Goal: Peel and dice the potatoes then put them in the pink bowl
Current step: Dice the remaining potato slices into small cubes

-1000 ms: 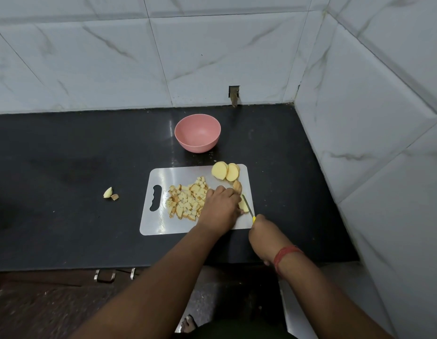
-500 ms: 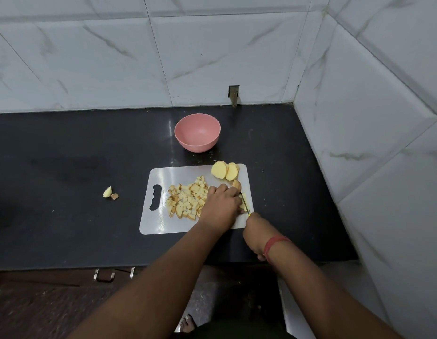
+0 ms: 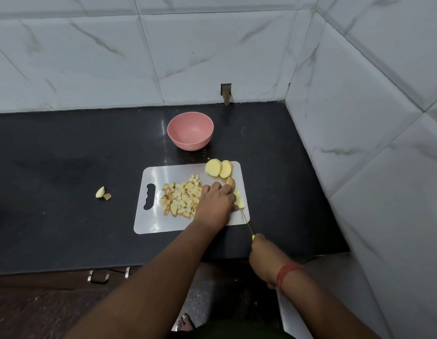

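**Dicing the last strips, bowl waiting empty**

From the head view, the left hand (image 3: 216, 200) lies over the right side of the board (image 3: 149, 221), fingers (image 3: 207, 189) curled together and pressing down on a potato strip (image 3: 239, 199) that pokes out beside the knuckles. The right hand (image 3: 264, 258) is closed round a yellow handle, of which only the tip shows, and the thin knife (image 3: 245, 222) runs from it up toward the strip, near the board's right edge.

To do this cut well, I would say: keep the fingertips tucked back behind the knuckles, let the blade ride beside them, and take even crosswise cuts so the pieces match the dice (image 3: 182, 198) already heaped mid-board. The strip sits close to the edge, so pieces could roll off onto the surface (image 3: 66, 155); drawing it inward first would help.

Two slices (image 3: 218, 168) lean together at the board's far right corner, uncut, with a brownish end piece (image 3: 231, 182) just below them. The bowl (image 3: 190, 134) stands beyond the board, apart from it, with nothing in it. Two scraps (image 3: 103, 193) lie well to the left.

Hard to tell: how much potato is under the left palm, whether the blade tip touches the strip or the board, and how the right fingers wrap the handle. Some dice look browned or skin-on; the picture is too small to say which.
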Action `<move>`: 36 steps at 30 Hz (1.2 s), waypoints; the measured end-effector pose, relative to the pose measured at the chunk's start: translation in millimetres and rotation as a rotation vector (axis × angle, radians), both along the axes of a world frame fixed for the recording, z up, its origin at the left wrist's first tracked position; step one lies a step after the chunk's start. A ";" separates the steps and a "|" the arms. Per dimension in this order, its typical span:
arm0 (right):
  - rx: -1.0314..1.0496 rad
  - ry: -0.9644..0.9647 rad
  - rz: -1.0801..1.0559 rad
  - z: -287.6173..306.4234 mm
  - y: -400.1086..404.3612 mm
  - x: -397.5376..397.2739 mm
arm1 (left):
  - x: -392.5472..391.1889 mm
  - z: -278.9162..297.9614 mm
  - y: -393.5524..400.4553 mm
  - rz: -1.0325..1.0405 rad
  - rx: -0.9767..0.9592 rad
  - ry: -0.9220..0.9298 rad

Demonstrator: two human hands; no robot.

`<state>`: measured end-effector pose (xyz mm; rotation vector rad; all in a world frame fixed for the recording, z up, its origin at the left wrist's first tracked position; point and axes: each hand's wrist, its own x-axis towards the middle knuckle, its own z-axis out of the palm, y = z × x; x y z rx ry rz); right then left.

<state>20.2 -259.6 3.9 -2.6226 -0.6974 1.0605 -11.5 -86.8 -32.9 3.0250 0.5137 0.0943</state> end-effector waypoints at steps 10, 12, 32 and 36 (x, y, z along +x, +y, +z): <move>0.029 -0.111 0.073 4.9 6.7 6.1 | -12.7 -7.3 -4.7 0.204 -0.131 -0.117; 0.044 -0.073 0.082 6.3 13.3 8.6 | -14.1 -9.0 -5.8 0.209 -0.123 -0.106; -0.049 -0.049 0.066 1.9 42.6 11.2 | -9.8 -9.9 -5.5 0.177 -0.053 -0.139; 0.000 -0.017 0.086 3.4 44.3 14.7 | -9.8 -10.4 -4.5 0.148 -0.040 -0.135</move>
